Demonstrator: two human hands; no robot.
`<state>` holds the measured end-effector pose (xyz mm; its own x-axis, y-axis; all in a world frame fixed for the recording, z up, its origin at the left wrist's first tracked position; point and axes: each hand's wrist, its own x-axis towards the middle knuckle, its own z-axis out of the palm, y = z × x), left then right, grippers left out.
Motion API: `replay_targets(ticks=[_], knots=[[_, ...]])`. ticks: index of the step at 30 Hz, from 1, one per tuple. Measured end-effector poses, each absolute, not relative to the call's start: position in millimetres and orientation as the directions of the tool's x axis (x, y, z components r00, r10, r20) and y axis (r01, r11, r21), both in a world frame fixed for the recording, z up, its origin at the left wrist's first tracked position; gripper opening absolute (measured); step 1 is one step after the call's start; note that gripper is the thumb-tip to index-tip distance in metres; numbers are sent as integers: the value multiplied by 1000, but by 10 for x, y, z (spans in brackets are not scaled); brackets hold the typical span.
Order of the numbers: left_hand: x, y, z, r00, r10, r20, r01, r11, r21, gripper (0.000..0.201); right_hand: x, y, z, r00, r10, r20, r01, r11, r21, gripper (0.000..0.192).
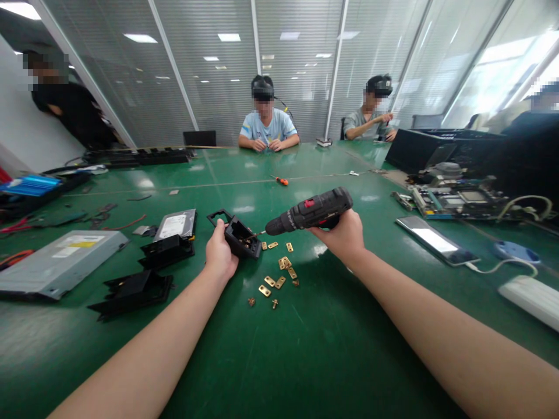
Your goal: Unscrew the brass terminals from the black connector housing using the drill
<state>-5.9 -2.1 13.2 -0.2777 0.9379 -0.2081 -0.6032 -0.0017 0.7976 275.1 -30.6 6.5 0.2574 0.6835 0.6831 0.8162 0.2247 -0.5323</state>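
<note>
**Driver bit set into a small black housing**

The fingers of the left hand [220,251] are closed around a small black plastic housing [238,235], tilting its open side toward the tool so the inside can be reached. The right hand [343,233] is wrapped shut around the grip of a black cordless screwdriver with a red switch [312,212], held level so its thin bit points into the housing; the exact spot where the bit meets the part is too small to make out.

Just beside the housing, on the side nearer the camera, a scatter of small brass plates and screws [279,273] lies loose on the green bench [305,349], close at hand for either arm. Left of the housing sit 2 more black plastic shells [148,270], a silver hard drive [177,224] and a flat grey metal drive case [56,262]. Right of the housing lie a smartphone [434,238] on a white cable and an open circuit board assembly [454,201]. Beyond the housing, a small orange-handled screwdriver [279,180] lies alone. Other people sit at the far edge, their own work too distant to read.
</note>
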Motion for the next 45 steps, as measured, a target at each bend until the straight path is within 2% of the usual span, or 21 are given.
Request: replay_targets(ticks=[5, 10, 13, 16, 20, 22, 31, 35, 39, 45], knots=[[-94, -24, 149, -236, 945, -227, -603, 41, 797, 29, 2824, -336, 210, 195, 754, 627, 776, 273, -569, 56], [-81, -30, 185, -213, 948, -236, -621, 54, 782, 25, 2942, -374, 302, 88, 825, 559, 686, 356, -634, 43], [-73, -26, 202, -220, 945, -243, -607, 62, 792, 26, 3011, -425, 380, -41, 868, 495, 597, 419, -684, 39], [-73, -26, 210, -199, 950, -242, -582, 84, 809, 26, 3035, -504, 508, -213, 881, 422, 488, 470, -735, 45], [-90, -28, 200, -180, 952, -248, -595, 95, 798, 23, 3010, -599, 665, -454, 835, 311, 359, 490, -794, 42], [-101, -29, 186, -167, 955, -247, -599, 101, 795, 26, 3005, -621, 700, -519, 814, 261, 317, 467, -825, 41], [-104, -59, 194, -88, 969, -233, -622, 129, 772, 35, 3071, -642, 725, -552, 829, 90, 235, 258, -937, 42], [-104, -51, 186, -115, 971, -210, -622, 94, 778, 36, 3064, -623, 717, -569, 821, 47, 212, 201, -956, 45], [-137, 14, 76, -238, 968, -76, -547, -69, 834, 31, 3049, -595, 698, -570, 820, 39, 181, 172, -968, 42], [-224, 100, -45, -408, 897, 168, -273, -295, 916, 32, 3057, -570, 680, -565, 824, 44, 148, 154, -977, 37]])
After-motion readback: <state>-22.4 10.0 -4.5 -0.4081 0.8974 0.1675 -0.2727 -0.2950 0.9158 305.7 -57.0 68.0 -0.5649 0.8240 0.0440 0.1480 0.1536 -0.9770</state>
